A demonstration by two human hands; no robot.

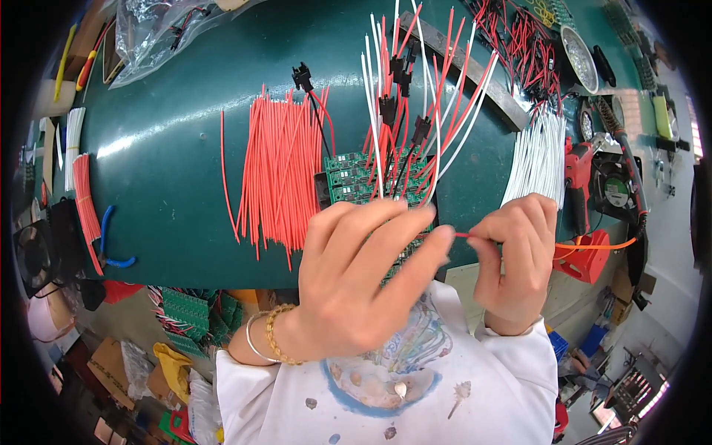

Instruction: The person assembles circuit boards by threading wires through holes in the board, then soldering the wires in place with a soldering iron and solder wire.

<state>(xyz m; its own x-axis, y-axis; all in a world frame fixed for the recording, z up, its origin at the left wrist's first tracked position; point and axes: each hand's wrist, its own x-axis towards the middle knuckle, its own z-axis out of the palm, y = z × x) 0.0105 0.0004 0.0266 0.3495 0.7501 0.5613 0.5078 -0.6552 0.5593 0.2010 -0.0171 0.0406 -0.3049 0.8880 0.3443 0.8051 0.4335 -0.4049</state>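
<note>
A short length of red wire (462,235) runs between my two hands, in front of the boards. My right hand (518,256) pinches its right end between thumb and forefinger, the other fingers curled. The wire's left end meets the forefinger of my left hand (363,274), which is slightly blurred; its thumb is hidden and its other fingers arch over the boards. Behind the left fingers lies a panel of green circuit boards (348,176), partly covered. Red and white wires stand up from it, along with black plug connectors (400,74).
Left of the boards lies a heap of red wires (278,170); white wires (535,159) lie at the right. A metal bar (504,104) slants behind. A red glue gun (577,174) and a fan (615,185) are far right, blue-handled pliers (107,237) at left.
</note>
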